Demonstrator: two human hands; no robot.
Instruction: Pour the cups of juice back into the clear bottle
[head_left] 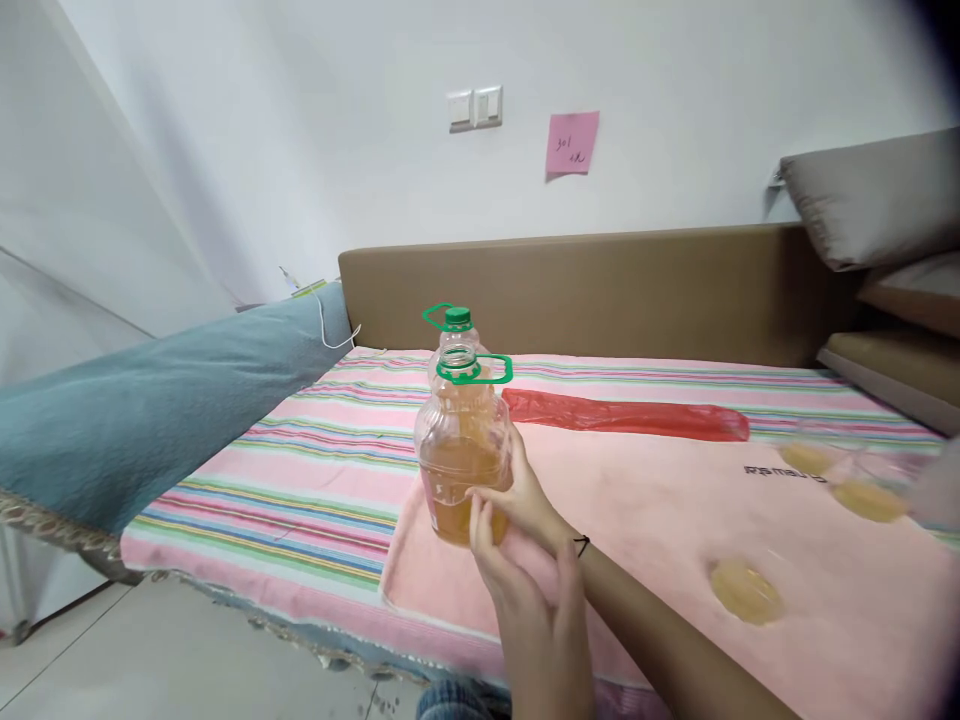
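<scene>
A large clear bottle (461, 490) of amber liquid, part full, is in front of me. Its neck is uncapped, with a green ring handle around it. My right hand (523, 490), a dark cord at its wrist, grips the bottle's right side with the thumb across the front. Just below, my left hand (525, 600) has its fingers stretched toward the bottle's lower right and its thumb apart; whether the fingertips touch is unclear. Directly behind stands a second bottle with a green cap (457, 318), mostly hidden by the first.
A pink towel (622, 500) lies on a striped bed cover (300, 490). To the right are a clear cup (742, 590) of yellow liquid and two blurred ones (870, 497) farther back. A red plastic strip (626, 415) lies behind; cushions (877, 195) are stacked at far right.
</scene>
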